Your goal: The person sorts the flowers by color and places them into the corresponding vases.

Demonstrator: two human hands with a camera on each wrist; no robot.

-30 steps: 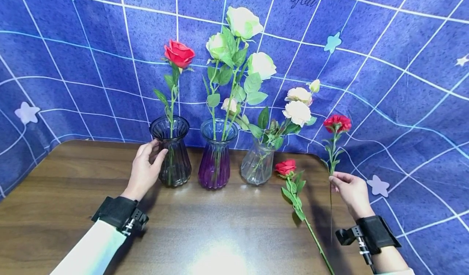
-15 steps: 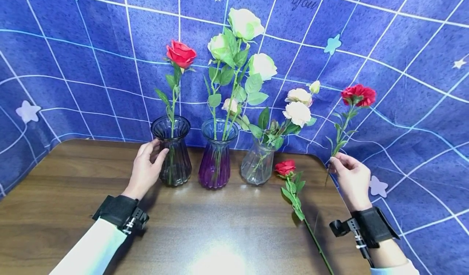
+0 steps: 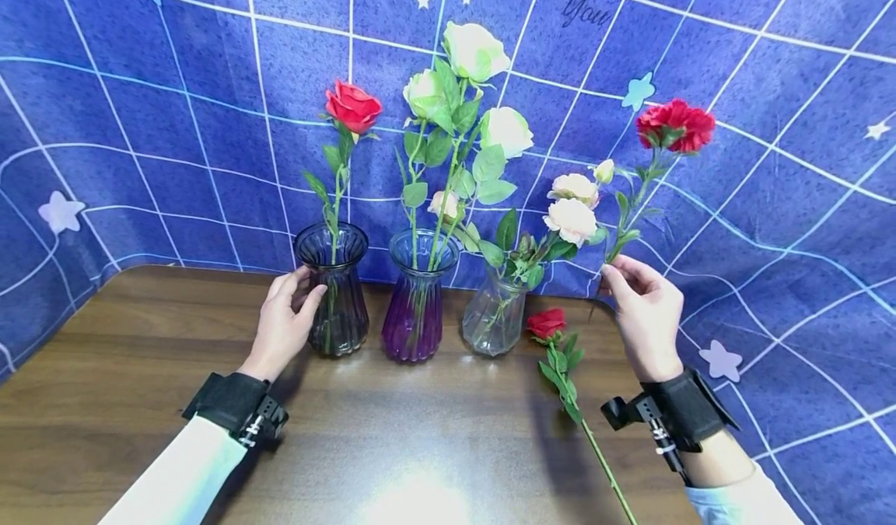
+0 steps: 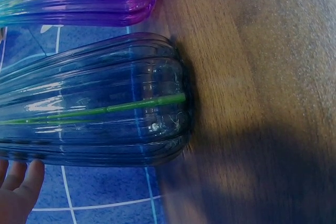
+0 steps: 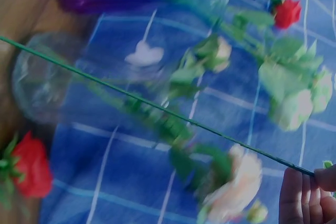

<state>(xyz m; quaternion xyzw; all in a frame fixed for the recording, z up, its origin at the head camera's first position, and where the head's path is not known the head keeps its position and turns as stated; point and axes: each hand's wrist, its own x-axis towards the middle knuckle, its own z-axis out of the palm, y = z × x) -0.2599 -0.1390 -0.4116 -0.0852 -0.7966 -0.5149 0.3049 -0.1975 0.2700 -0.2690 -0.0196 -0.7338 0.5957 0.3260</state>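
Observation:
My left hand (image 3: 283,319) holds the side of a dark grey glass vase (image 3: 339,319), thumb in front and fingers near the neck. One red rose (image 3: 353,106) stands in that vase; its green stem (image 4: 107,109) reaches the base in the left wrist view. My right hand (image 3: 647,311) pinches the stem of a red carnation (image 3: 676,127), bloom upward, above the table's right end. In the right wrist view the thin carnation stem (image 5: 157,107) runs down from the fingers, crossing in front of the clear glass vase (image 5: 39,80).
A blue-purple vase (image 3: 413,327) with white-green roses (image 3: 476,50) stands mid-table. Right of it, the clear vase holds pale pink flowers (image 3: 570,220). Another red rose (image 3: 546,323) lies on the wooden table (image 3: 392,424). A blue cloth (image 3: 175,190) hangs behind.
My right hand has lifted the carnation, first up and rightward, then up and back left toward the clear vase. The left hand keeps its hold on the dark vase.

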